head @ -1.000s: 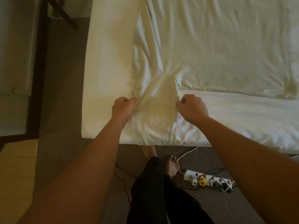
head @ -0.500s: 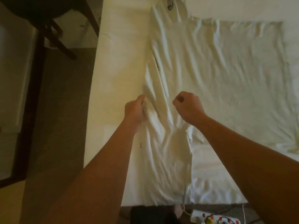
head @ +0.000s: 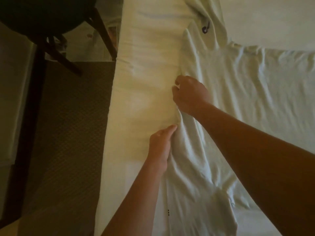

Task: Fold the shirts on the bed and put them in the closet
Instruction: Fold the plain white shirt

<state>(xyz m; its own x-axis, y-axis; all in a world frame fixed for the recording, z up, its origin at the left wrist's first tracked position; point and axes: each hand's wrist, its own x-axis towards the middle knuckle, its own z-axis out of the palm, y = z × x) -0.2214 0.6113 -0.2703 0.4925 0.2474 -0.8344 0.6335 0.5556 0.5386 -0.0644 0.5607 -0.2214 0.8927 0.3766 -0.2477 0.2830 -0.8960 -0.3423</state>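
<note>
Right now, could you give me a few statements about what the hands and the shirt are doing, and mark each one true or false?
1. Both hands hold the pale shirt along its edge nearest the bed's side. True.
2. The right hand lies flat with straight fingers. False: its fingers are curled in a grip on the fabric.
3. The shirt is already folded into a neat square. False: it lies spread out and wrinkled across the bed.
4. The left hand is nearer the camera than the right hand. True.
5. A dark chair stands on the floor beside the bed. True.
6. The shirt hangs in a closet. False: it lies on the bed.
</note>
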